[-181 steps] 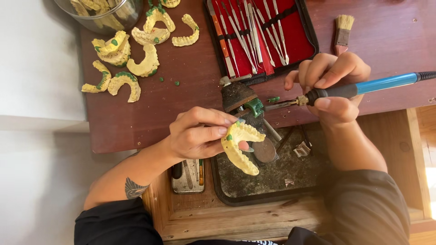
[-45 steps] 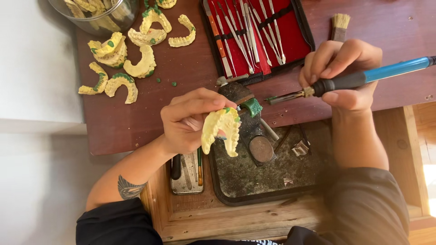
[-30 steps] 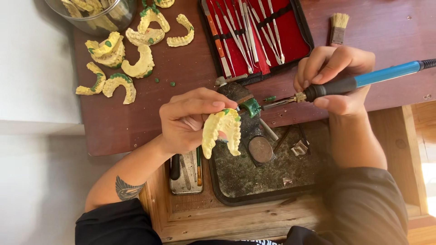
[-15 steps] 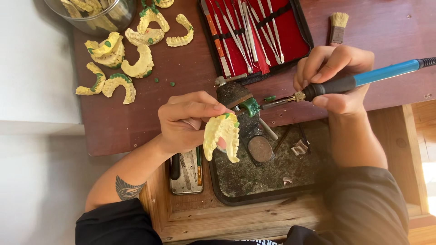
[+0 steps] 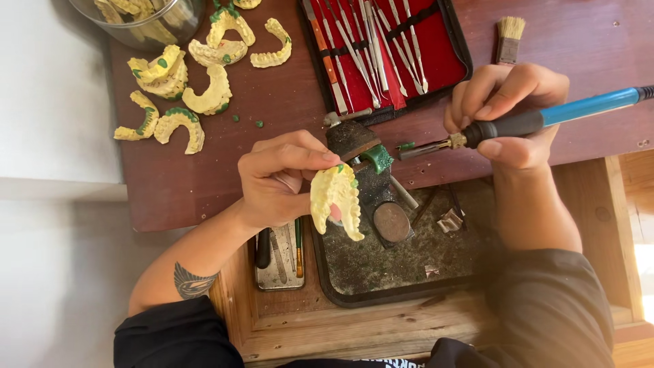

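Note:
My left hand (image 5: 279, 178) grips a pair of yellow dental casts (image 5: 337, 200) pressed together, with small green wax spots near the top, held over a dark tray (image 5: 381, 269). My right hand (image 5: 507, 112) holds a blue-handled electric wax tool (image 5: 545, 117) like a pen. Its metal tip (image 5: 415, 150) points left toward a piece of green wax (image 5: 378, 158) on a small dark stand (image 5: 354, 140), a short way from the casts.
Several yellow arch-shaped casts (image 5: 184, 88) lie on the dark red table (image 5: 204, 184) at the upper left, beside a glass bowl (image 5: 146, 17) holding more. A red-lined case of metal instruments (image 5: 385, 48) lies open at the top, a small brush (image 5: 509, 37) to its right. A small metal tin (image 5: 279, 255) sits by the tray.
My left hand has turned the casts from lying flat to standing on edge and shifted them slightly. My right hand with the wax tool has moved its tip toward the green wax.

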